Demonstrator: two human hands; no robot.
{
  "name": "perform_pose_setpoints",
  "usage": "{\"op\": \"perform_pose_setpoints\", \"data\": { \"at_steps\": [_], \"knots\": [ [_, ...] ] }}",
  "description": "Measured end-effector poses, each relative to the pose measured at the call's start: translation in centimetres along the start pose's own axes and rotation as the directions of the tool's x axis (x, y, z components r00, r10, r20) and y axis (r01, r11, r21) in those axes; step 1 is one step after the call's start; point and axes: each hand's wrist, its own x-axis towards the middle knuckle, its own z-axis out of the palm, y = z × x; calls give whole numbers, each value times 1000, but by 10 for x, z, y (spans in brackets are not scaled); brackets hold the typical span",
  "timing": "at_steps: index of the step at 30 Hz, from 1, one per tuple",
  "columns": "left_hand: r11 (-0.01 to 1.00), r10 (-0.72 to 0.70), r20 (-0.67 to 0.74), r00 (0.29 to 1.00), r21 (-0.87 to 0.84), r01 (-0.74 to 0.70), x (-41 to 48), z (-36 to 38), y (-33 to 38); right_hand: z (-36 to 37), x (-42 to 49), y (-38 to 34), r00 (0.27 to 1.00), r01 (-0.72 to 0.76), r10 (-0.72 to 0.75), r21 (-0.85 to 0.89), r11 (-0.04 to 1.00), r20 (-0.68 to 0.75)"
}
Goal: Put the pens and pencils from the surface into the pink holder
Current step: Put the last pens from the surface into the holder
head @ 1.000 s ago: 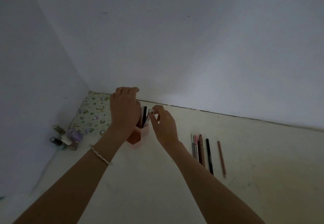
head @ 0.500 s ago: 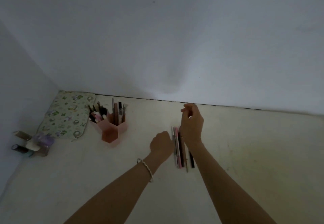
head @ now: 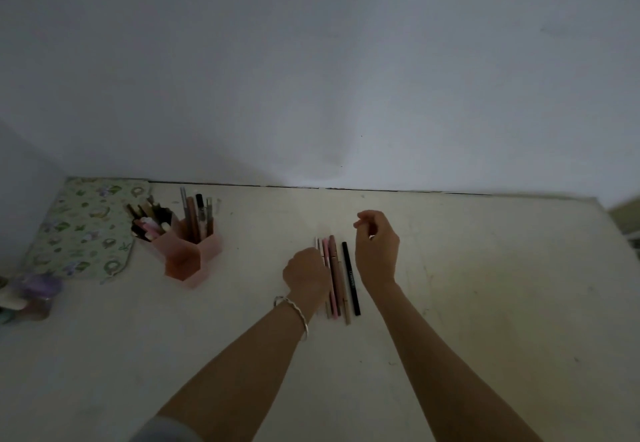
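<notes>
Both hands at loose pens (head: 336,277): left hand (head: 306,273) curled, maybe gripping; right hand (head: 376,249) pinched, apparently empty.

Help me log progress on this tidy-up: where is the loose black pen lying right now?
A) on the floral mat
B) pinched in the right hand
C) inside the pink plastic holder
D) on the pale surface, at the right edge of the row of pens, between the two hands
D: the loose black pen lies flat on the pale surface, rightmost in the row, between the left hand and right hand.
</notes>
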Motion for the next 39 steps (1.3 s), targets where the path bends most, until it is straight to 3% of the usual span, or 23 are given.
{"op": "perform_pose_setpoints", "data": {
  "at_steps": [4, 10, 13, 15, 17, 19, 23, 28, 31, 33, 35, 37, 39],
  "knots": [
    [988, 100, -57, 993, 126, -92, 3, -4, -6, -10, 9, 1, 997, -49, 50, 13, 999, -54],
    [973, 215, -132, 968, 114, -200, 13, -37, -29, -24, 20, 12, 980, -173, 167, -50, 984, -112],
    [958, 285, -205, 936, 31, -285, 17, -65, -31, -18, 16, 21, 974, -218, 225, -260, 941, -4],
    [935, 334, -249, 909, -31, -352, 15, -81, -31, -13, 8, 28, 953, -231, 294, -458, 858, 70],
    [899, 374, -305, 876, -114, -424, 10, -96, -32, -8, -3, 35, 929, -182, 344, -639, 747, 138],
    [859, 371, -388, 844, -203, -470, 7, -114, -39, -3, -9, 36, 923, -104, 331, -701, 705, 195],
    [818, 270, -572, 775, -288, -498, 15, -158, -72, 10, 3, 5, 972, -6, 125, -516, 857, 197],
    [828, 155, -701, 696, -292, -479, 20, -196, -129, 56, 4, -78, 982, 103, -92, -62, 993, 163],
    [849, 148, -696, 703, -275, -451, 15, -194, -149, 86, -9, -116, 968, 139, -173, 186, 973, 181],
    [869, 132, -683, 718, -268, -415, 15, -187, -159, 100, -21, -133, 953, 197, -246, 259, 946, 176],
    [927, 167, -675, 719, -142, -348, 16, -180, -169, 109, -31, -142, 943, 234, -291, 298, 925, 163],
    [959, 246, -695, 675, 72, -275, 17, -174, -176, 115, -38, -145, 940, 242, -302, 315, 918, 157],
    [963, 259, -741, 620, 146, -227, 15, -171, -180, 119, -43, -143, 933, 253, -318, 321, 913, 167]
  ]
}}
